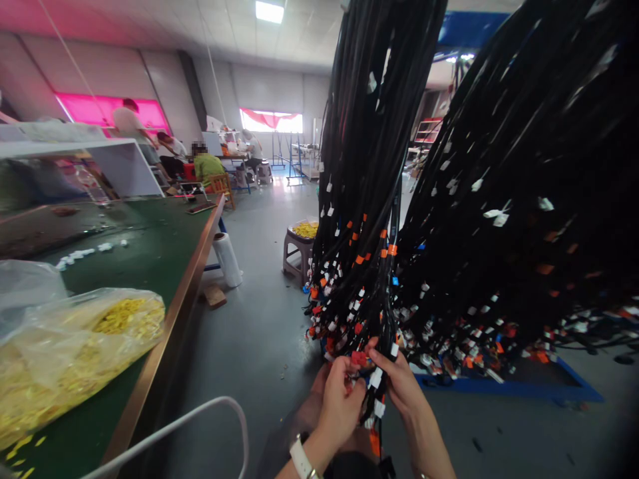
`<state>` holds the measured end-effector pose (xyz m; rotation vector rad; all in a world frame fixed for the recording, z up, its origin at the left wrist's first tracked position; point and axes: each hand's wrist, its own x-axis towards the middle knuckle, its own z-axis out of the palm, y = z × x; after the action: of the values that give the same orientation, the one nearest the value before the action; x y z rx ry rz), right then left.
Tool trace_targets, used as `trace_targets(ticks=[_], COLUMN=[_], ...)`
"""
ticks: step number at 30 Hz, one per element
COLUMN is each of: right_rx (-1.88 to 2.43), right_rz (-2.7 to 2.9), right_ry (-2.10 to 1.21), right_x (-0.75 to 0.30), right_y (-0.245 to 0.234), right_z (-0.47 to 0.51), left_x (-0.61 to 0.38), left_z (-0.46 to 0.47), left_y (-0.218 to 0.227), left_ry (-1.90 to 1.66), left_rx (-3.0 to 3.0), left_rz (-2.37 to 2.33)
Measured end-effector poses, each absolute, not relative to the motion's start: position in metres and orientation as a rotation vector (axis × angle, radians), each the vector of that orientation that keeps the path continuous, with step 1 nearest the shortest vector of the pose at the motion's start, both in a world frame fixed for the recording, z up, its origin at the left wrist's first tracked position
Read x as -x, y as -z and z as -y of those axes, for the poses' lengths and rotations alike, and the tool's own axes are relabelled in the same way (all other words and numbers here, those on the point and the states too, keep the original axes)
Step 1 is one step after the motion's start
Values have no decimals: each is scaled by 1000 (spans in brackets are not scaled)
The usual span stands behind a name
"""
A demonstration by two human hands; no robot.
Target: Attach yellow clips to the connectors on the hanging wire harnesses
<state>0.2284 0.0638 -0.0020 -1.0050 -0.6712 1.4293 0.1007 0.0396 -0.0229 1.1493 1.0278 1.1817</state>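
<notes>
Thick bundles of black wire harnesses hang in front of me, their lower ends carrying white, red and orange connectors and tags. My left hand, with a white watch on the wrist, pinches a red connector at the bottom of one bundle. My right hand grips the black wires with white connectors right beside it. Both hands are closed and nearly touch.
A long green workbench runs along the left, with clear bags of yellow parts near me. A white tube curves at the bench end. A stool with a yellow-filled tray stands ahead. People work at the far end. A blue base lies under the harnesses.
</notes>
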Motion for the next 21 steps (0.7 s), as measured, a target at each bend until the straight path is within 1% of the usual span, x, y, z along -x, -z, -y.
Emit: trace_targets(ticks=[3, 8, 11, 21], right_rx=[1001, 978, 991, 880], right_rz=[664, 693, 675, 739], right_ry=[-1423, -1452, -1458, -1532], right_x=[-229, -229, -227, -220], right_y=[1, -1, -2, -2], right_z=[-63, -61, -61, -62], left_x=[-97, -90, -88, -82], left_z=[-38, -40, -41, -41], left_y=[18, 14, 12, 24], left_ry=[-1091, -817, -769, -815], left_rx=[-1566, -1825, -1889, -1840], left_rz=[-1101, -1161, -1225, -1284])
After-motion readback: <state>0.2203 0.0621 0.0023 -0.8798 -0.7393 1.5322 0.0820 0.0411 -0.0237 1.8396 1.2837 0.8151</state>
